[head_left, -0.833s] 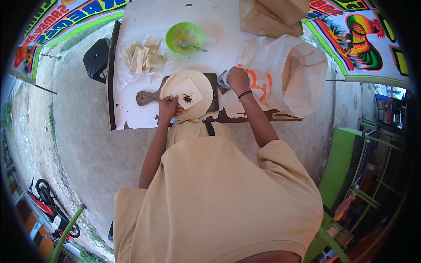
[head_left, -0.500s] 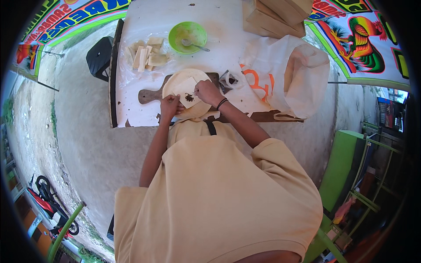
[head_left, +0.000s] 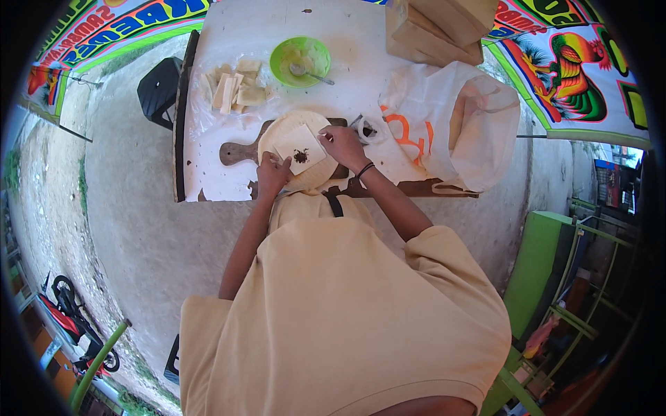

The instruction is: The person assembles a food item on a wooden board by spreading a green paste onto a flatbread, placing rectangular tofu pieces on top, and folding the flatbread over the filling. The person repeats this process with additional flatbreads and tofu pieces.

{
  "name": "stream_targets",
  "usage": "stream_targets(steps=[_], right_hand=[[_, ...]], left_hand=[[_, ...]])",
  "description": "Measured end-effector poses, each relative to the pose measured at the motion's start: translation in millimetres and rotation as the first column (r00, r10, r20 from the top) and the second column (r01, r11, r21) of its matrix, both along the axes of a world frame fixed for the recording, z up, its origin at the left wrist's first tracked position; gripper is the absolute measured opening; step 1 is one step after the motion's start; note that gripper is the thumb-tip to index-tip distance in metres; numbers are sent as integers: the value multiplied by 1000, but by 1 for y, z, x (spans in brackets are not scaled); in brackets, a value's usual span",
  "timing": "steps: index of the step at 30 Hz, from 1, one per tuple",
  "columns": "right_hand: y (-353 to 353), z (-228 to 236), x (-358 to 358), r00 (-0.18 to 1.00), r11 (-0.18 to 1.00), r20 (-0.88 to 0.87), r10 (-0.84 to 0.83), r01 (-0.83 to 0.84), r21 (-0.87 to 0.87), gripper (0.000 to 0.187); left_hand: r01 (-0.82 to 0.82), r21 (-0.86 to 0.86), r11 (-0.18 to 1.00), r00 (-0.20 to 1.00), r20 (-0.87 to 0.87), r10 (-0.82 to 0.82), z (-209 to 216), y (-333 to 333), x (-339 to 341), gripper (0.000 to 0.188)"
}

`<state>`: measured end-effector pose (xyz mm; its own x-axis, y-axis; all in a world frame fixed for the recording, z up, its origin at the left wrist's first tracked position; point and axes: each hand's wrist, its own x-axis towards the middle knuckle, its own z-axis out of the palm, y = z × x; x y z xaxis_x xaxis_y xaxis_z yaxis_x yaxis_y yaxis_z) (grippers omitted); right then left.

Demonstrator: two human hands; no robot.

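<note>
A pale square wrapper sheet point(head_left: 295, 141) with a small heap of dark crumbs point(head_left: 301, 155) lies on a round cream-coloured plate or disc point(head_left: 271, 134); which of the two I cannot tell. Beneath is a dark wooden board with a handle point(head_left: 237, 153). My left hand point(head_left: 272, 174) pinches the sheet's near left edge between thumb and fingers. Across from it, my right hand point(head_left: 343, 148), a dark band at its wrist, has its fingertips closed at the sheet's right corner. Its curled fingers partly hide that corner.
Pale flat and strip-shaped pieces point(head_left: 239, 91) rest on clear plastic at the left. Beyond the board stands a green bowl point(head_left: 281, 53) with a spoon point(head_left: 312, 74). A small clear packet point(head_left: 368, 129), a white bag point(head_left: 430, 104) and brown cardboard boxes point(head_left: 423, 35) occupy the right side.
My right hand has shifted slightly right and its fingertips sit at the sheet's corner. The left hand's thumb and fingers have moved a little at the near left edge.
</note>
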<state>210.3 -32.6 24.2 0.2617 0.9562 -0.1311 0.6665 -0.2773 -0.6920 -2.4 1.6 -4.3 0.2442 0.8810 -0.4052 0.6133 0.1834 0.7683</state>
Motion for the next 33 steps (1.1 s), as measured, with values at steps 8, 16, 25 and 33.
stream_targets(steps=[8,16,25,33], right_hand=[[89,25,29,594,816,-560,-578,424,-392,51],[124,-15,26,741,813,-385,-550,580,-46,28],[72,55,34,789,876,-512,-340,464,134,34],[-52,45,21,919,957,-388,-76,176,230,22]], left_hand=[[-134,-226,965,969,173,175,-21,6,-3,27],[-166,-248,954,933,275,234,-24,9,-5,25],[-123,-200,972,961,219,167,-17,2,-5,23],[-11,-93,996,985,170,26,-23,-2,-8,25]])
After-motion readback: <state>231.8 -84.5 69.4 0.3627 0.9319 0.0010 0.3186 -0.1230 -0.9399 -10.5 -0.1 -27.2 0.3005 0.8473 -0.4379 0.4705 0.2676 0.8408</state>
